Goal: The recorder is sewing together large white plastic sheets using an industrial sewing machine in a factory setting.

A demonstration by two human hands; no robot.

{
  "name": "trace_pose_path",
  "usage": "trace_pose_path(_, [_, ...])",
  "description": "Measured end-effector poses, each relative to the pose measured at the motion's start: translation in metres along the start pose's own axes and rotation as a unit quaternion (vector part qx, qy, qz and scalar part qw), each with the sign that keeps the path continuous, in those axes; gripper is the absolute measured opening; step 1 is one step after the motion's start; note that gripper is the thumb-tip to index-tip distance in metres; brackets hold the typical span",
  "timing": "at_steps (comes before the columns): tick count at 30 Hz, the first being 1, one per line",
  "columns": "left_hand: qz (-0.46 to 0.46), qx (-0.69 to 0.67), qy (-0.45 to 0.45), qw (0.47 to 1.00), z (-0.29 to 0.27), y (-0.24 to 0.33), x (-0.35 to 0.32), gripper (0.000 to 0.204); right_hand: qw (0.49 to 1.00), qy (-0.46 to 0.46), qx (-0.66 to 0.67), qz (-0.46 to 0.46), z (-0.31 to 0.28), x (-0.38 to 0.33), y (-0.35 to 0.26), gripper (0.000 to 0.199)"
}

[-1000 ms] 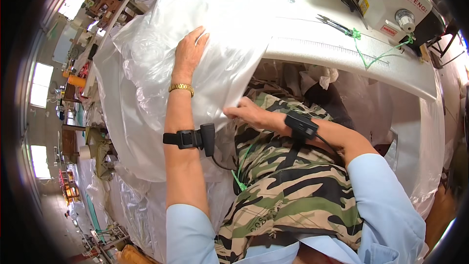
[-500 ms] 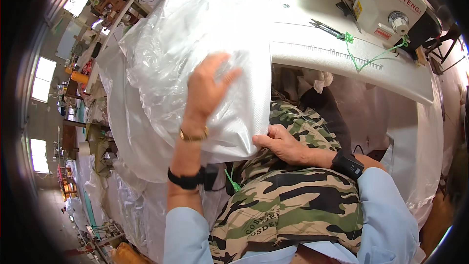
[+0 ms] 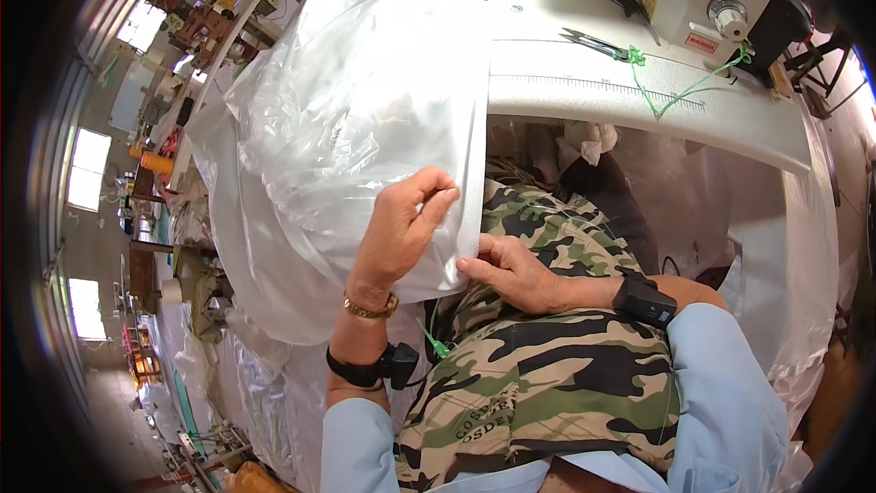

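A large white woven plastic sheet (image 3: pixel 392 128), with shiny clear film rumpled over its left part, spreads from the sewing machine (image 3: pixel 693 0) down to my lap. Its right edge forms a narrow folded strip. At the near right corner my right hand (image 3: pixel 520 274) pinches this edge, thumb on top and the other fingers partly hidden. Over the sheet, just left of the folded strip, my left hand (image 3: pixel 401 228) has its fingers curled toward the thumb. Whether anything is between them cannot be made out.
Dark thread snips (image 3: pixel 593 44) lie on the machine bed, beside a green cord (image 3: pixel 657 110) tied in loops. A printed ruler scale (image 3: pixel 584 82) runs along the bed's front edge. More clear plastic (image 3: pixel 265 393) hangs at lower left.
My left hand has come down and nearer the folded edge, its spread fingers now curled. The sheet's right edge has shifted slightly left, and my right hand still grips its corner.
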State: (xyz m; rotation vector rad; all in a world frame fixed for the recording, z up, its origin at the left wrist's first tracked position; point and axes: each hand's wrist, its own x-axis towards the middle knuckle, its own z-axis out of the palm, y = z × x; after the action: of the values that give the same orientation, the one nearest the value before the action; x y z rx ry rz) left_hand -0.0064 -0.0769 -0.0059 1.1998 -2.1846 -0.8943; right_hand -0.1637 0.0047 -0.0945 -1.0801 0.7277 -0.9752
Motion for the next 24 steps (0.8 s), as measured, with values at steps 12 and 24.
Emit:
trace_pose_path(12, [0.004, -0.063, 0.021, 0.998, 0.036, -0.022, -0.015, 0.008, 0.934, 0.015, -0.316, -0.169, -0.001, 0.003, 0.004, 0.019])
trace_pose_path(24, [-0.174, -0.278, 0.111, 0.938, 0.047, -0.015, -0.041, 0.035, 0.889, 0.061, -0.412, -0.189, -0.06, 0.042, -0.034, 0.02])
